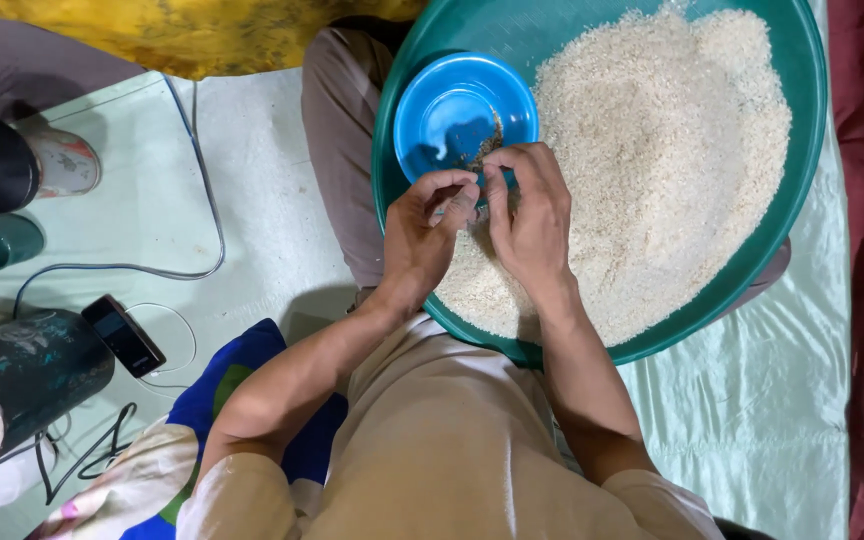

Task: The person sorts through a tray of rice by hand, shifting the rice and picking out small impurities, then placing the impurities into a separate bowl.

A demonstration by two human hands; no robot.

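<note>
Head view: one green basin point(802, 130) rests on the person's lap, keeping its single heap of rice point(652, 160) within reach. The left hand point(422, 235) and right hand point(532, 215) meet above the rice beside one blue bowl point(452, 110), which collects dark bits; fingers are pinched nearly closed, though I cannot tell what they hold
</note>
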